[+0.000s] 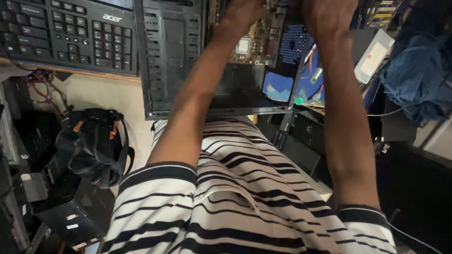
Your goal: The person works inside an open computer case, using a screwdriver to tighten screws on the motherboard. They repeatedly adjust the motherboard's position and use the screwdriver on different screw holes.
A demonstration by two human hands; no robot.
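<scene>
Single head-mounted view — it looks steeply down the wearer's torso. Close range; computer case point(207, 61) fills the upper frame.

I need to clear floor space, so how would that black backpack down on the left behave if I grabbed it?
The black backpack lies slumped and creased on itself, so it would probably be floppy and sag when lifted. Its loose straps and orange tabs could snag on the dark boxes beside it. It looks partly collapsed, so likely light, and unlikely to roll.

Both arms stretch forward, left hand point(242, 11) and right hand point(327, 14) close together, fingers apparently curled, cut off by the frame.
</scene>
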